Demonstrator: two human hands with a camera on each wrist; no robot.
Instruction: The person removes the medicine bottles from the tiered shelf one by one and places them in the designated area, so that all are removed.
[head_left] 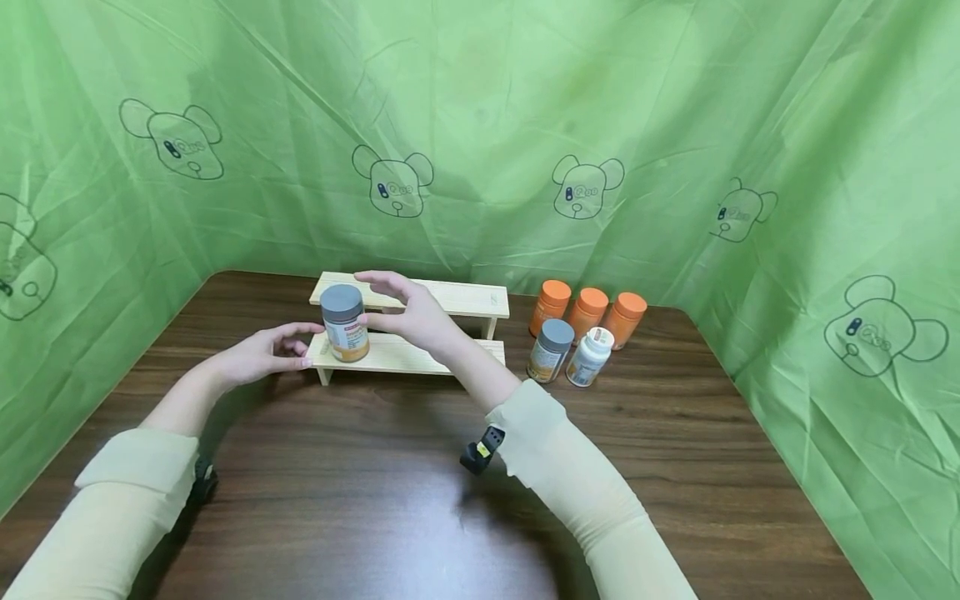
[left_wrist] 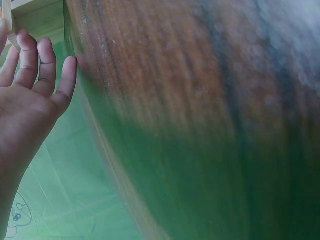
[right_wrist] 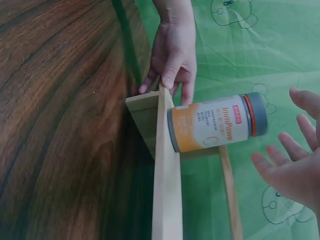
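A supplement bottle [head_left: 347, 336] with a grey lid and a white and orange label stands upright near the left end of the lower step of a two-step wooden rack [head_left: 420, 357]. My right hand [head_left: 423, 318] is beside the lid with its fingers spread. In the right wrist view, a gap shows between the right hand [right_wrist: 295, 162] and the bottle [right_wrist: 212, 125]. My left hand [head_left: 258, 357] pinches the left end of the lower step between thumb and fingers. Only part of the left hand [left_wrist: 30, 102] shows in the left wrist view.
Right of the rack, three orange bottles [head_left: 589, 311] stand in a row. In front of them are another grey-lidded bottle [head_left: 550, 352] and a white bottle [head_left: 590, 358]. A green curtain [head_left: 480, 125] surrounds the back and sides of the brown wooden table [head_left: 360, 500].
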